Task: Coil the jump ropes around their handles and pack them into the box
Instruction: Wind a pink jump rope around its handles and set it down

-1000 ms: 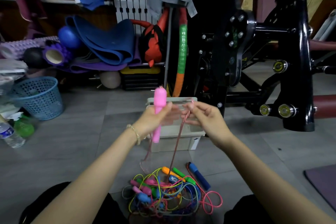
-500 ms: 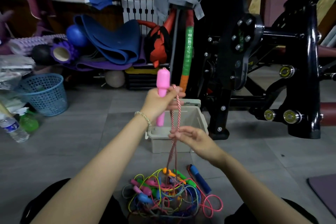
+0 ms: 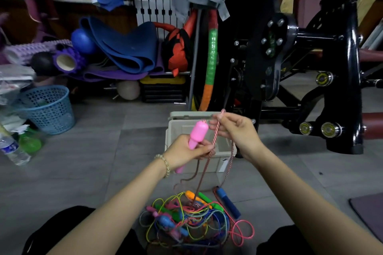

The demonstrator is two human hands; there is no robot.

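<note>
My left hand (image 3: 186, 152) grips a pink jump-rope handle (image 3: 197, 134), held tilted in front of the beige box (image 3: 222, 164). My right hand (image 3: 236, 131) pinches the pink-and-white twisted rope (image 3: 215, 131) just right of the handle's top and holds a loop of it up. The rope hangs down on both sides to a tangled pile of coloured jump ropes (image 3: 190, 216) on the floor between my knees. A blue handle (image 3: 228, 202) lies at the pile's right edge. The box stands open behind my hands.
A black exercise machine (image 3: 310, 72) stands close behind and to the right of the box. A blue mesh basket (image 3: 48, 109) and bottles (image 3: 12, 150) sit at the left. Rolled mats and balls line the back wall. A purple mat corner (image 3: 369, 213) lies at right.
My left hand lowered the pink handle and tilted it. My right hand rose from below the handle to beside its top, lifting a loop of rope.
</note>
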